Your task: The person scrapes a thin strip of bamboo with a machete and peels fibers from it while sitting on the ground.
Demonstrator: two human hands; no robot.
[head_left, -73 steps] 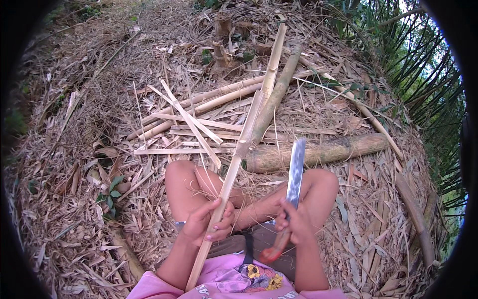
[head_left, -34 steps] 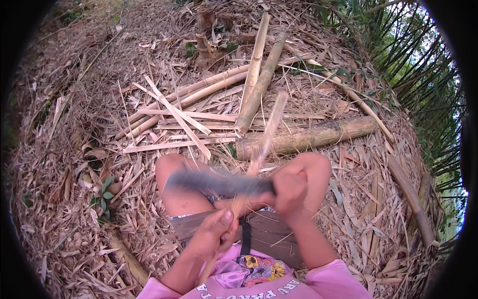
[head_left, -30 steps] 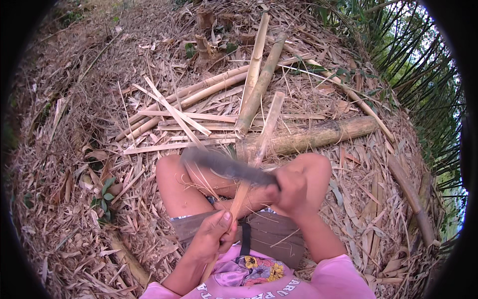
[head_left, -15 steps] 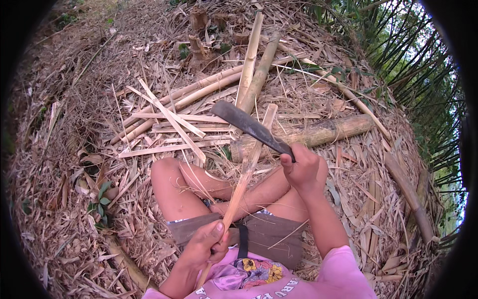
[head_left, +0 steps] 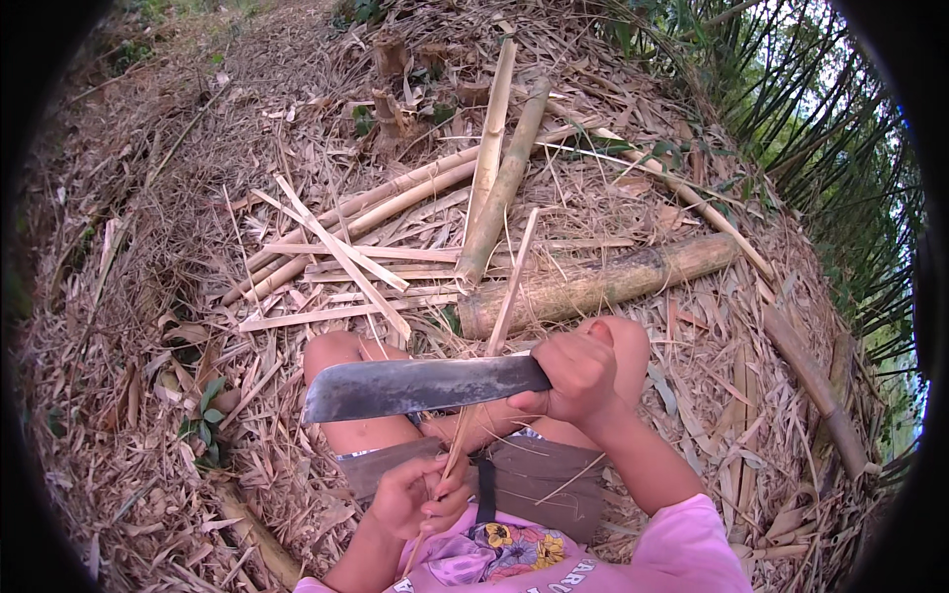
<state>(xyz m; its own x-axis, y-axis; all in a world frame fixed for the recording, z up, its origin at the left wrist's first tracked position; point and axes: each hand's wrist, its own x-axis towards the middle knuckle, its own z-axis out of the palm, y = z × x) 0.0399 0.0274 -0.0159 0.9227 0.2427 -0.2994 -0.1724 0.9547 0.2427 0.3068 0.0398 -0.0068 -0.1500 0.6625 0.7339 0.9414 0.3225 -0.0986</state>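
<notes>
On the near side of the thick bamboo log (head_left: 603, 287), well apart from it, the left hand (head_left: 425, 496) pinches a slim bamboo strip (head_left: 515, 280) between thumb and fingers, the strip's far part running in front of the log near its left end. The right hand (head_left: 575, 376), nearer the log, is wrapped around a broad knife (head_left: 425, 386), its blade crossing the strip between log and left hand; whether blade and strip touch cannot be told.

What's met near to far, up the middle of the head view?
Bare left hand → wide dark-grey metal blade → thick greenish-brown bamboo log → brown cut stumps.
</notes>
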